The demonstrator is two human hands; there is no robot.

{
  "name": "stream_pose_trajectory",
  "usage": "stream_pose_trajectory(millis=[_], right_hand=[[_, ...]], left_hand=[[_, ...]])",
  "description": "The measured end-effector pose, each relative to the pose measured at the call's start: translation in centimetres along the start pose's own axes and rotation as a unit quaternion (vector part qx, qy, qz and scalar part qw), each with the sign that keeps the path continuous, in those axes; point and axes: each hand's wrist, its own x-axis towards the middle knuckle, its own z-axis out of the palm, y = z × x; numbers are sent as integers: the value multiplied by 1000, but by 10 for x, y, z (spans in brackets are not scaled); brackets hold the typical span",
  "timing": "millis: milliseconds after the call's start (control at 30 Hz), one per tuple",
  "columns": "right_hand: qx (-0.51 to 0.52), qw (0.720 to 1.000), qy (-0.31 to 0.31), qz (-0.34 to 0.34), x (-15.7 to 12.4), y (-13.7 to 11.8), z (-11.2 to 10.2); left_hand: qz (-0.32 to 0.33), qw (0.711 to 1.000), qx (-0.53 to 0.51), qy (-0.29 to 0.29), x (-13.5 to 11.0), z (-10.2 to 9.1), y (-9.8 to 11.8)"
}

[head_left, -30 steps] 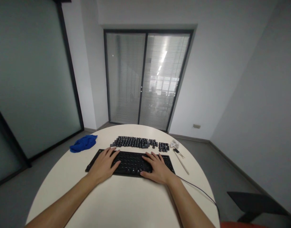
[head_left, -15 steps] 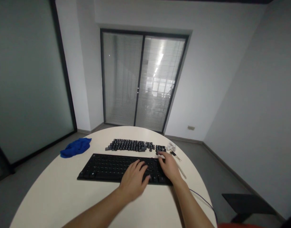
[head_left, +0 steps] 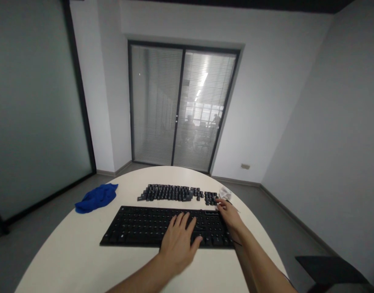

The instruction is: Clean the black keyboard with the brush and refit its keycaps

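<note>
A black keyboard (head_left: 138,226) lies across the table, its keycaps off over most of what shows. My left hand (head_left: 177,240) rests on its right half, palm down, with the fingers spread and nothing in them. Behind the keyboard, loose black keycaps (head_left: 168,192) are laid out in rows, and a smaller block of keycaps (head_left: 209,197) stands to the right. My right hand (head_left: 229,213) is at the right edge of that smaller block, thumb and fingers drawn together. Whatever is between its fingertips is too small to make out.
A crumpled blue cloth (head_left: 97,198) lies on the left of the round white table (head_left: 61,244). Near the right edge, beyond my right hand, sits a small whitish crumpled item (head_left: 225,193). A dark chair part (head_left: 330,268) stands at the lower right.
My right hand has moved slightly right along the smaller keycap block, its fingers closer together. The left hand stays spread on the keyboard. The view has shifted a little.
</note>
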Motion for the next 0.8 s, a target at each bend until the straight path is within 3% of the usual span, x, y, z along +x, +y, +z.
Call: stream_pose_trajectory(millis=[300, 800], right_hand=[[45, 999, 19, 17, -1, 6, -2], [-34, 999, 2, -5, 1, 2, -6]], left_hand=[[-10, 999, 32, -7, 0, -10, 5], [-5, 999, 43, 12, 1, -10, 4]])
